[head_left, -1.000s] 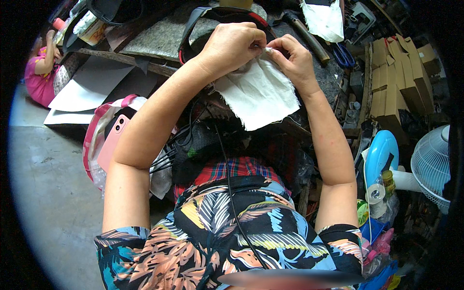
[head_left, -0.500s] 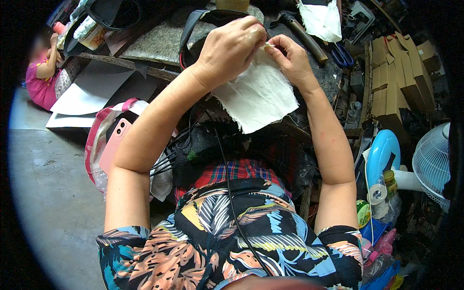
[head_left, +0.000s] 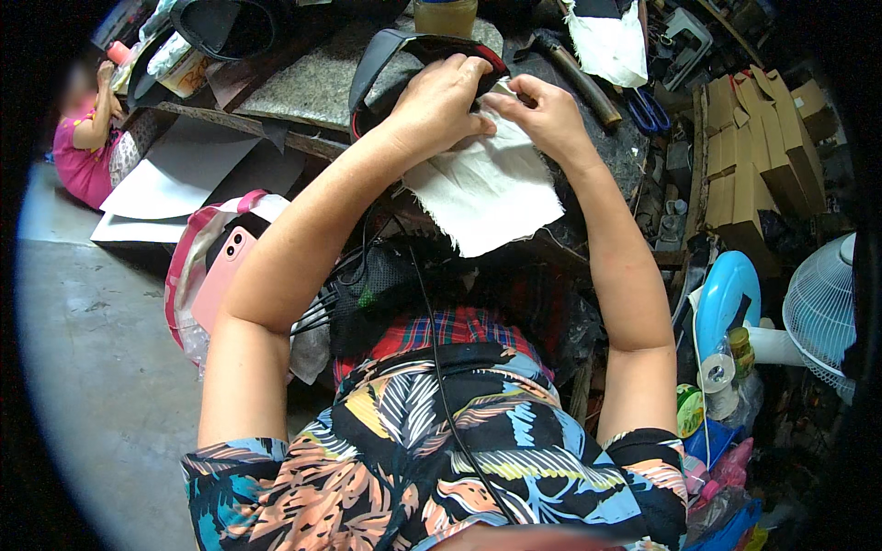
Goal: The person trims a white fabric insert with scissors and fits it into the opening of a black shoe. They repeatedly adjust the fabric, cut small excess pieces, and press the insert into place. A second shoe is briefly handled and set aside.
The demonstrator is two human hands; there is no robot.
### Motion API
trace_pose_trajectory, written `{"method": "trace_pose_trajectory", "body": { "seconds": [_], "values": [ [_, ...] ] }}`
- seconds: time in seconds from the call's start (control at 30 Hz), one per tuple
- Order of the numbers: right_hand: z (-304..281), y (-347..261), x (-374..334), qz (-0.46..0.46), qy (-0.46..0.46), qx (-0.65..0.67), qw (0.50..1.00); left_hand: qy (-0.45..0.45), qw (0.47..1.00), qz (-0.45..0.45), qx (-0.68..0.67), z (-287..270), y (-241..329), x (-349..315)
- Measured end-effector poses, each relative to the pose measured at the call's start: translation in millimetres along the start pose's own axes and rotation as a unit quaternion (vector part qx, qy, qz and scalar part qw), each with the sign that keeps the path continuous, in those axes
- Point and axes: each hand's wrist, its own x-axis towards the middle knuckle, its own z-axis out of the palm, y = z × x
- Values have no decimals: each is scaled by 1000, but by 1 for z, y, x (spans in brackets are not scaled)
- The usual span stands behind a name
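Head view: pink-trimmed bag [head_left: 174,292] holds phone [head_left: 219,273]; right hand [head_left: 548,119] pinches frayed cloth [head_left: 485,200] near hammer [head_left: 588,89]; left hand [head_left: 441,103] covers it, grip unclear.

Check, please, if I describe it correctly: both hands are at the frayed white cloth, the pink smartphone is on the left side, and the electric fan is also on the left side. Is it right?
Not quite: the electric fan is on the right side, as the head view shows. Both the left hand and right hand are at the frayed white cloth, and the pink smartphone is on the left.
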Motion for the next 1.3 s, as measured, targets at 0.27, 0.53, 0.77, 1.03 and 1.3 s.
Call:
{"method": "trace_pose_trajectory", "body": {
  "seconds": [0.27,0.53,0.77,1.03,1.3],
  "values": [
    [9,6,5,41,64,119,990,2,1000,-27,-8,4,5,-9],
    [-9,-1,-3,17,111,330,937,11,968,-98,-230,-9,3,-8],
    [-17,-7,-11,104,-35,319,941,-75,964,52,-249,-37,6,-11],
    [-15,-12,-15,112,-119,400,902,84,996,-6,4,-12,13,1],
    [-14,-12,-14,96,-114,429,891,49,995,3,83,-14,7,7]
  ]
}}
